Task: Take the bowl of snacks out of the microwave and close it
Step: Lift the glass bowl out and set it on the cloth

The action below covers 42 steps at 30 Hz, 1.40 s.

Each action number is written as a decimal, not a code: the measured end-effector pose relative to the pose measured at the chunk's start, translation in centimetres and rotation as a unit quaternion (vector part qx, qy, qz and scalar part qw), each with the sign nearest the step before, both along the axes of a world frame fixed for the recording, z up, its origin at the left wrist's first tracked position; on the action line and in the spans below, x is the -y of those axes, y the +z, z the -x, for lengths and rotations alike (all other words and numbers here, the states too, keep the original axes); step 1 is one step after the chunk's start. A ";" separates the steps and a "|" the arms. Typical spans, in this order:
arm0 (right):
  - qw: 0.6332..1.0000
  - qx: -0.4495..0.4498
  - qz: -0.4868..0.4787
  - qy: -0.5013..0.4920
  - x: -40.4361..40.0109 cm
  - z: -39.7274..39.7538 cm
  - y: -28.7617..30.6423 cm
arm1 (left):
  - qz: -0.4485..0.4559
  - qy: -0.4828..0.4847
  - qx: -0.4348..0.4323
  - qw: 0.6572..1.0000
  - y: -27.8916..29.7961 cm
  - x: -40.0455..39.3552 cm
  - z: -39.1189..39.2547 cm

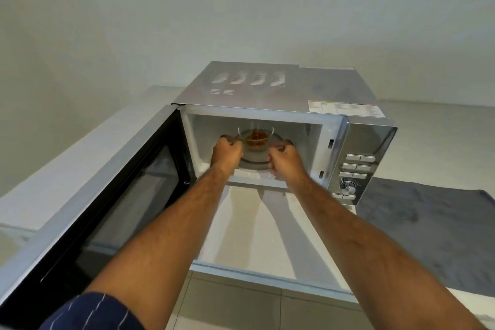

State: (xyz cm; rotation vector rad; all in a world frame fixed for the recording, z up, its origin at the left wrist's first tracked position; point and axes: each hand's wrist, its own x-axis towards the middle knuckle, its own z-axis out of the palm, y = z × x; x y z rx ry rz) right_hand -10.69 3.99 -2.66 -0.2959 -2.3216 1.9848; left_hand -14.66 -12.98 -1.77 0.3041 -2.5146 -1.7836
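A silver microwave stands on a white counter, its door swung wide to the left. Inside the cavity sits a clear glass bowl holding brown snacks, on the turntable. Both my arms reach into the cavity. My left hand curls around the bowl's left side and my right hand around its right side, fingers closed on the rim. The bowl's lower part is hidden behind my hands.
The control panel with buttons and a dial is on the microwave's right. A grey cloth lies on the counter to the right. The white counter edge runs below my arms, with a wall behind.
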 end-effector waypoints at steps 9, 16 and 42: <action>0.995 0.031 -0.065 -0.069 -0.8 7.5 0.2 | 0.073 -0.012 0.008 0.997 -0.1 -0.2 6.2; 0.994 0.008 -0.069 -0.082 -1.0 10.7 -0.8 | 0.070 -0.021 -0.003 0.997 -0.8 -0.6 8.7; 0.972 -0.019 -0.212 -0.101 -0.2 11.7 0.5 | 0.112 0.000 -0.095 0.989 -0.9 -0.6 10.1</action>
